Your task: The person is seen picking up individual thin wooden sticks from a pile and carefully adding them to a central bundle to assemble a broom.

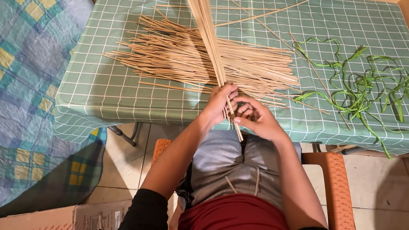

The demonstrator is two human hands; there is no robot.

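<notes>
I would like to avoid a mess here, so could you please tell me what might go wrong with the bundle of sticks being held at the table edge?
The tall bundle of thin pale sticks is gripped only near its lower end by the left hand and right hand, so it may splay or tip. Loose sticks could slide out; two fallen sticks already lie on the lap. The bundle might also scatter the flat pile of pale sticks on the green checked tablecloth.

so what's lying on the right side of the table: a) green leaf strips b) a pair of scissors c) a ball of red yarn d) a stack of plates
a: loose green leaf strips lie tangled on the checked tablecloth, right of the pile of thin sticks.
</notes>
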